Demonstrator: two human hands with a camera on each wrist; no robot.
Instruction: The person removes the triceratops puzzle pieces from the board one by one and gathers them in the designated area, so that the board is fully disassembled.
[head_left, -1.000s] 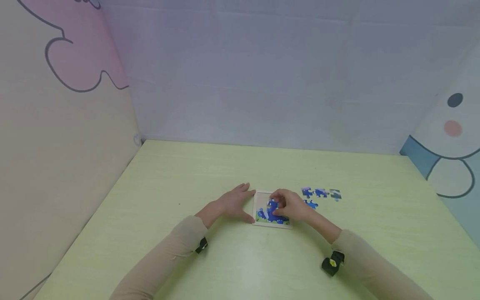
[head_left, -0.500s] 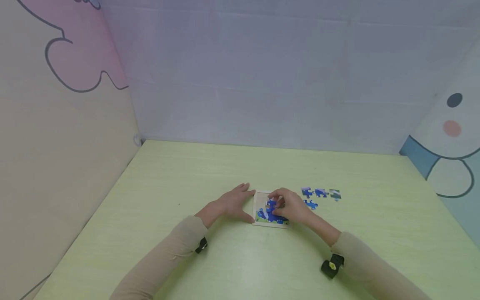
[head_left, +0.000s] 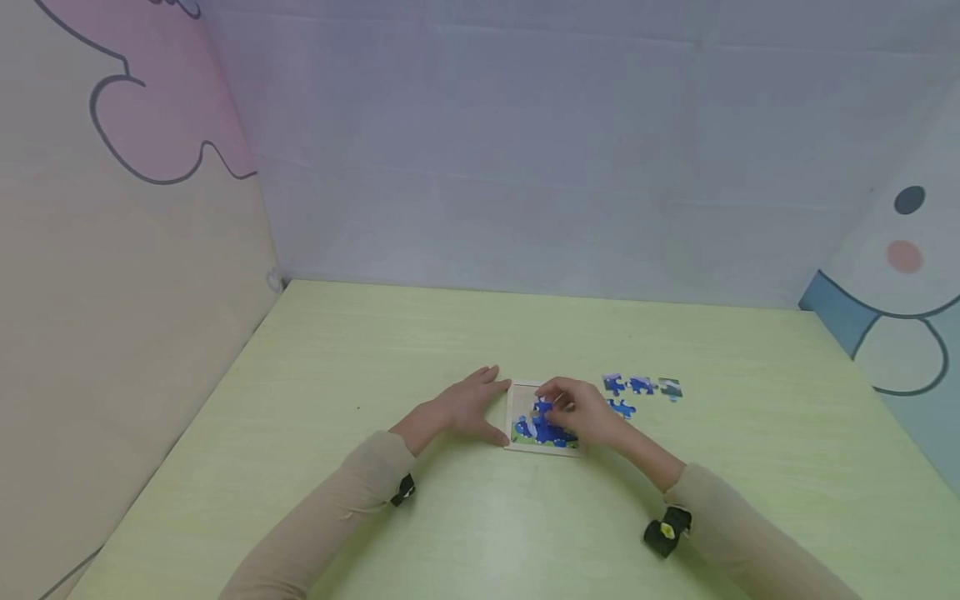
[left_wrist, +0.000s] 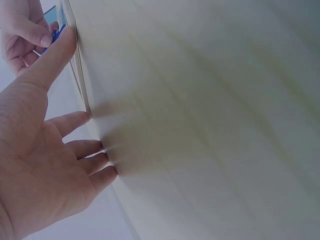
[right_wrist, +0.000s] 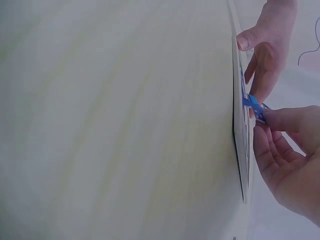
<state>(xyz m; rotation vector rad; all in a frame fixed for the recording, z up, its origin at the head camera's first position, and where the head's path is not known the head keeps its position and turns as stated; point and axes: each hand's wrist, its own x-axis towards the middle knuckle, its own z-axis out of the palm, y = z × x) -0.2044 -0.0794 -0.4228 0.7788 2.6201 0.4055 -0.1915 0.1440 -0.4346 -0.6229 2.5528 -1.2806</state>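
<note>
A square wooden puzzle tray (head_left: 543,452) lies on the table, its lower part filled with joined pieces (head_left: 528,433) of a blue cartoon picture. My left hand (head_left: 472,406) is spread along the tray's left side, thumb and index fingertip at its edge. In the left wrist view those fingers reach out fairly straight. My right hand (head_left: 588,414) pinches a blue puzzle piece (right_wrist: 256,107) between thumb and fingers, tilted over the tray. One end of the piece is right at the tray's surface in the right wrist view. The right hand covers part of the tray's right side.
Several loose puzzle pieces (head_left: 641,386) lie right of the tray, one of them (head_left: 621,408) close behind the right hand. Around them spreads the pale green table (head_left: 480,533). A grey-lilac cloth wall (head_left: 525,167) stands at the back, with printed panels at both sides.
The right hand has shifted slightly left with the puzzle piece, turned it a little, and moved its thumb up on it. The left hand and loose pieces have stayed in place.
</note>
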